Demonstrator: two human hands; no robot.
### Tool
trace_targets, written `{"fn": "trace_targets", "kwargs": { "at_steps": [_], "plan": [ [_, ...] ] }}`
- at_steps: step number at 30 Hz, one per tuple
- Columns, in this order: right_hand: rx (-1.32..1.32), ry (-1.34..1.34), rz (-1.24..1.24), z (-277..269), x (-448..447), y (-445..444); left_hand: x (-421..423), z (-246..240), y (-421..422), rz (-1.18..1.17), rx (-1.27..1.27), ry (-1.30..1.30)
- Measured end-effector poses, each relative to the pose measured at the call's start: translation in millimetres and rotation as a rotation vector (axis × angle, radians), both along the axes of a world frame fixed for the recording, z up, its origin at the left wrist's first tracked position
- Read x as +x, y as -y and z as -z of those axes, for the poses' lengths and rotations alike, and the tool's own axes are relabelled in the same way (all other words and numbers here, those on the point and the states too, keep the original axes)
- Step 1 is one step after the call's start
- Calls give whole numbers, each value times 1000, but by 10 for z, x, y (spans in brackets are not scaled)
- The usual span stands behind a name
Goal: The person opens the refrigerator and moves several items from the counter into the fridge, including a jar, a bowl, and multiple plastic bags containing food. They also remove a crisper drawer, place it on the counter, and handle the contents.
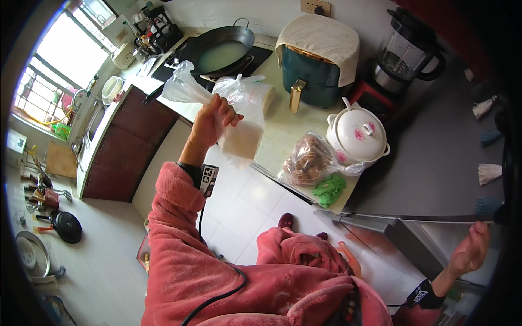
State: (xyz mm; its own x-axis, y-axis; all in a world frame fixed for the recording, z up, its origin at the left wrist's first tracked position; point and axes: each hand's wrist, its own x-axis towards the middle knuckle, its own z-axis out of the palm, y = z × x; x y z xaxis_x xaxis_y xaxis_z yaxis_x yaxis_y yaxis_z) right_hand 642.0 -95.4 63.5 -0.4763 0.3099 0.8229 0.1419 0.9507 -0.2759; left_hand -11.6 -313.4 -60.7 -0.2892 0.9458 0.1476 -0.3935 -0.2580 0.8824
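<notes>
My left hand (214, 118) is raised over the floor by the counter, closed around the gathered neck of a clear plastic bag. A pale, block-shaped item (241, 140) hangs in the bag's lower part; I cannot tell what it is. Another tied plastic bag (240, 91) stands on the counter just behind. At the far right, my right hand (471, 249) is lifted beside the open refrigerator door (408, 240), fingers slightly bent and nothing visible in them. Whether it touches the refrigerator is unclear.
The counter holds a wok with cloudy liquid (224, 55), a green air fryer (308, 77) under a towel, a lidded floral pot (357, 134), a bag of brown food (308, 159) and a green plastic bag (329, 190). A blender (401, 53) stands behind. A black cable crosses my sleeve.
</notes>
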Motion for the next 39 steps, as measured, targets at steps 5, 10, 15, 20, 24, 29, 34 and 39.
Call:
{"fn": "trace_targets", "kwargs": {
  "at_steps": [5,10,15,20,24,29,34,39],
  "plan": [
    [-38,-83,-31,46,-216,63,300,-289,-185,267,178,110],
    [-69,-102,-37,18,-416,152,672,-596,-367,421,261,245],
    [-170,-120,-91,-99,-569,259,1099,-914,-531,584,250,251],
    [-203,-99,-98,-283,-709,377,1569,-1239,-627,693,162,33],
    [-247,-54,-75,-443,-752,500,1982,-1422,-684,814,86,-85],
    [-221,-104,-170,-594,-848,649,2444,-1602,-730,986,120,-151],
    [170,18,-88,-882,-915,854,2842,-1787,-754,1103,64,-211],
    [556,-2,-41,-955,-1223,928,3196,-1868,-815,1248,10,-292]
  ]
}}
